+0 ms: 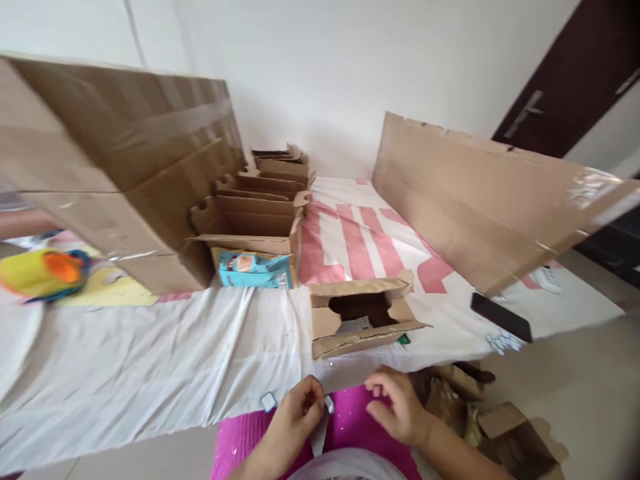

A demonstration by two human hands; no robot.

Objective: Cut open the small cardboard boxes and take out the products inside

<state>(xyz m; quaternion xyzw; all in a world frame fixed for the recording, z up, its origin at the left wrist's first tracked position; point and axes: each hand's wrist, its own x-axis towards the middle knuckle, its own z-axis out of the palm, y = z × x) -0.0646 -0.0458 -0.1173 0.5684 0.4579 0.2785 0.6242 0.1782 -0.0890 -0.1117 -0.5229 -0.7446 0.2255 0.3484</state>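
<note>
My left hand [301, 412] is at the table's front edge, fingers curled in towards the thumb; whatever it may hold is hidden. Beside its fingertips lies a small white piece with a bluish edge [329, 403], and a similar blue-edged piece [269, 401] is on the cloth to its left. My right hand [395, 403] hovers over my lap, with thumb and fingers bent but apart and nothing visible between them. Beyond both hands stands an open cardboard box [363, 341], with a pale paper or label [355, 325] inside.
A row of open cardboard boxes [260, 207] runs back on the left, a blue packet [255, 270] before it. Large cardboard panels [475, 193] flank the table. A phone [501, 317] lies right. Yellow-orange cloth [43, 273] sits far left; more boxes [517, 440] are on the floor.
</note>
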